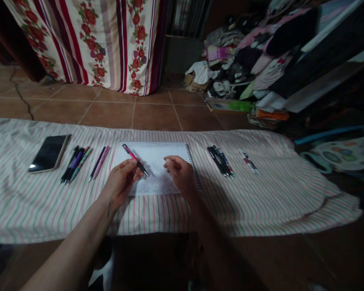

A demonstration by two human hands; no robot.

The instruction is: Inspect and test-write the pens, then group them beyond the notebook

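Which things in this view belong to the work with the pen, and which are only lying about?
Likely belonging:
pink-and-black pen in left hand
spiral notebook
pens on striped cloth

Probably just lying about:
phone
heaped clothes

On the cloth (157, 216), the notebook (156, 159) lies between pens (76, 163), the phone (49, 152) farthest left.

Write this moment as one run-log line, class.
left hand: holds red-and-black pen | right hand: over spiral notebook, no pen seen | striped cloth: under notebook | phone: left, screen dark
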